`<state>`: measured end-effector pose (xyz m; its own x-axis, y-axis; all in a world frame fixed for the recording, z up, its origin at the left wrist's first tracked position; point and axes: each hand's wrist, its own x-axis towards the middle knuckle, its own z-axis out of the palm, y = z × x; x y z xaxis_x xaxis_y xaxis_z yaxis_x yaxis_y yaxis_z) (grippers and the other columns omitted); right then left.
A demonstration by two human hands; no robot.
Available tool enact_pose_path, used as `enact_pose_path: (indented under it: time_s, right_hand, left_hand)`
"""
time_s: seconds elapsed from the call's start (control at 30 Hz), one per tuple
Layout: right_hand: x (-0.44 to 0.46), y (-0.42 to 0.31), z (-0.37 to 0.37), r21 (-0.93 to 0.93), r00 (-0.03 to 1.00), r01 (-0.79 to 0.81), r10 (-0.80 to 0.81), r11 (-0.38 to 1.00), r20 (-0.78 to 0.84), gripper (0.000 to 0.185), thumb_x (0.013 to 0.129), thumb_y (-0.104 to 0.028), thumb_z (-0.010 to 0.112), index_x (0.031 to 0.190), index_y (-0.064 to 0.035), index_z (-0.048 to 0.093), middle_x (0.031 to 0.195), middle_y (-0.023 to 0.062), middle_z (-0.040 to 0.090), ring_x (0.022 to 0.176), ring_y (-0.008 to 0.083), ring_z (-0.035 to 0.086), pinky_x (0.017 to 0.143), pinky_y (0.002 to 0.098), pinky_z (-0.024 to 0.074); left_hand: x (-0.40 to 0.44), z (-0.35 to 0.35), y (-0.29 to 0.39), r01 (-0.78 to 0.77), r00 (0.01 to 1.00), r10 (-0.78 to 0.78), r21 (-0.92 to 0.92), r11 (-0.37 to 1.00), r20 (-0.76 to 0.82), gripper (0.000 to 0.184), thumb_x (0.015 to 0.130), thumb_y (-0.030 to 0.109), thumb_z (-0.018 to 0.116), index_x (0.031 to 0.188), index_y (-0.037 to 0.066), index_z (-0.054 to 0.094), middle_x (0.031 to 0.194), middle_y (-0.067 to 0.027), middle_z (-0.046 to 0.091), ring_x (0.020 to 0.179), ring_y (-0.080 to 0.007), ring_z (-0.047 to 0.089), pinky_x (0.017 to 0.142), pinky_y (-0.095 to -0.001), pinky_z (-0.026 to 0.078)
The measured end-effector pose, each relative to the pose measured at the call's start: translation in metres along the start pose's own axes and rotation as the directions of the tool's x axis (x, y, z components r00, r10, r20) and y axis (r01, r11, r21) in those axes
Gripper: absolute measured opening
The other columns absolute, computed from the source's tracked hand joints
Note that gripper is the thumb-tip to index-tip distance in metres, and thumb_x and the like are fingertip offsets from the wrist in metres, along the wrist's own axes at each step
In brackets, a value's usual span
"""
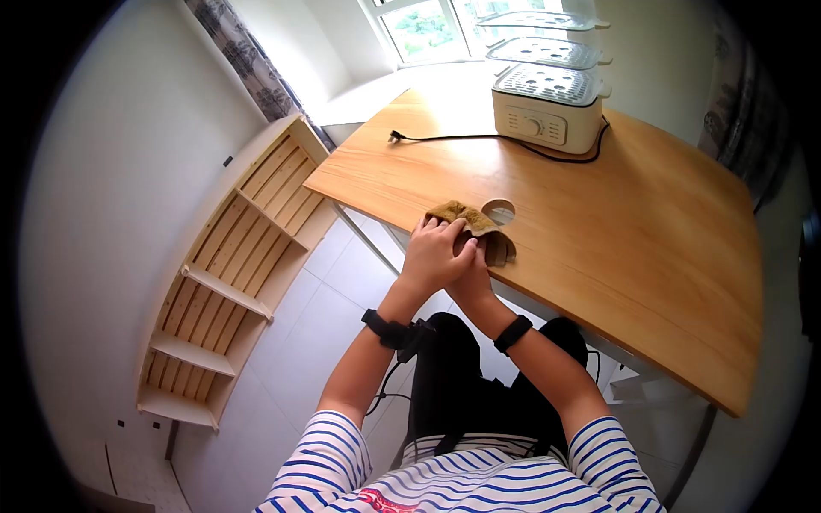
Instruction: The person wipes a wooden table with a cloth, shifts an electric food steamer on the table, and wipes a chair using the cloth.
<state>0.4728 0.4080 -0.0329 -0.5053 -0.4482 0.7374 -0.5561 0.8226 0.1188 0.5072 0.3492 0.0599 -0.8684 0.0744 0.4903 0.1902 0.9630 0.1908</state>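
A brown cloth (460, 210) lies bunched near the front edge of the wooden table. My left hand (434, 250) is closed on its left part, with the fingers over the top. My right hand (470, 272) sits low against the left one and also grips the cloth, its fingers partly hidden under the folds. Just behind the cloth is a pale ring-shaped thing (499, 210), perhaps a tape roll; I cannot tell for sure.
A cream electric steamer (547, 111) with stacked tiers stands at the table's back. Its black cord (462, 137) runs left to a plug. The wooden table (633, 239) reaches far right. A slatted wooden shelf (231, 274) stands on the left.
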Motion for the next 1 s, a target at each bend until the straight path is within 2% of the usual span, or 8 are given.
enact_pose_path:
  time_s: [0.13,0.37,0.47,0.57,0.63,0.7,0.87,1.0]
  right_hand:
    - [-0.030,0.055,-0.053,0.051,0.997,-0.067,0.068,0.996,-0.029,0.038,0.089,-0.024,0.052,0.120,-0.0029,0.055,0.115,0.0116,0.059,0.109,0.0250,0.053,0.089,0.0389,0.0442]
    - [-0.077,0.130,-0.129,0.507,0.977,-0.169,0.211,0.845,-0.026,0.030,0.071,-0.014,0.071,0.096,-0.0003,0.062,0.080,0.0125,0.062,0.076,0.0327,0.060,0.073,0.0397,0.0496]
    - [-0.086,0.152,-0.157,0.612,0.976,-0.203,0.209,0.764,0.063,0.034,0.065,-0.007,0.073,0.096,0.0028,0.064,0.084,0.0150,0.064,0.077,0.0344,0.061,0.071,0.0380,0.0510]
    - [-0.099,0.162,-0.184,0.691,0.957,-0.270,0.263,0.671,0.118,0.036,0.062,-0.003,0.075,0.095,0.0046,0.066,0.084,0.0151,0.065,0.073,0.0307,0.064,0.065,0.0348,0.0513]
    - [-0.105,0.164,-0.196,0.795,0.808,-0.520,0.483,0.314,0.337,0.039,0.063,-0.003,0.076,0.100,0.0052,0.065,0.084,0.0131,0.067,0.075,0.0207,0.065,0.066,0.0309,0.0514]
    - [-0.093,0.161,-0.205,0.834,0.869,-0.421,0.423,0.357,0.257,0.043,0.069,0.000,0.075,0.109,0.0060,0.061,0.094,0.0102,0.067,0.086,0.0130,0.062,0.075,0.0275,0.0505]
    - [-0.079,0.159,-0.203,0.888,0.810,-0.317,0.393,-0.332,0.436,0.047,0.079,0.009,0.067,0.124,0.0056,0.053,0.115,0.0101,0.062,0.104,0.0146,0.059,0.091,0.0268,0.0457]
    - [-0.063,0.158,-0.199,0.884,0.831,-0.331,0.343,-0.330,0.439,0.042,0.082,0.010,0.063,0.123,0.0058,0.052,0.114,0.0110,0.063,0.104,0.0138,0.059,0.093,0.0267,0.0450]
  left_hand:
    - [0.004,0.007,0.052,-0.191,0.982,0.189,-0.090,0.977,-0.026,0.040,0.080,0.024,0.060,0.107,-0.005,0.064,0.091,-0.0183,0.066,0.091,-0.0335,0.059,0.098,-0.0435,0.040]
    - [0.001,0.008,0.113,-0.438,0.899,0.414,-0.347,0.829,-0.145,0.030,0.080,0.014,0.061,0.105,-0.003,0.067,0.091,-0.0159,0.069,0.094,-0.0323,0.060,0.095,-0.0415,0.045]
    - [-0.012,-0.007,0.100,-0.155,0.987,0.136,-0.734,0.661,-0.086,0.031,0.080,-0.006,0.061,0.109,0.001,0.068,0.085,-0.0129,0.069,0.078,-0.0205,0.066,0.071,-0.0276,0.052]
    - [-0.030,-0.029,0.077,0.061,0.985,-0.170,-0.853,0.518,-0.032,0.024,0.090,-0.004,0.053,0.108,-0.004,0.068,0.090,-0.0043,0.070,0.079,-0.0052,0.059,0.070,-0.0182,0.047]
    - [-0.041,-0.043,0.068,0.090,0.964,-0.264,-0.890,0.448,-0.035,0.022,0.090,-0.004,0.056,0.108,-0.003,0.069,0.083,0.0002,0.066,0.070,-0.0015,0.055,0.064,-0.0156,0.045]
    - [-0.048,-0.057,0.067,0.023,0.965,-0.241,-0.883,0.469,-0.102,0.023,0.090,-0.002,0.060,0.111,-0.003,0.068,0.081,0.0016,0.064,0.070,-0.0008,0.053,0.065,-0.0144,0.044]
    - [-0.061,-0.074,0.053,-0.109,0.928,-0.242,-0.826,0.553,-0.284,0.049,0.088,0.005,0.067,0.133,-0.003,0.050,0.091,-0.0119,0.072,0.083,-0.0095,0.065,0.073,-0.0207,0.051]
    - [-0.067,-0.076,0.042,-0.116,0.936,-0.203,-0.799,0.590,-0.286,0.065,0.084,0.006,0.072,0.139,-0.003,0.040,0.097,-0.0181,0.071,0.094,-0.0194,0.069,0.080,-0.0259,0.054]
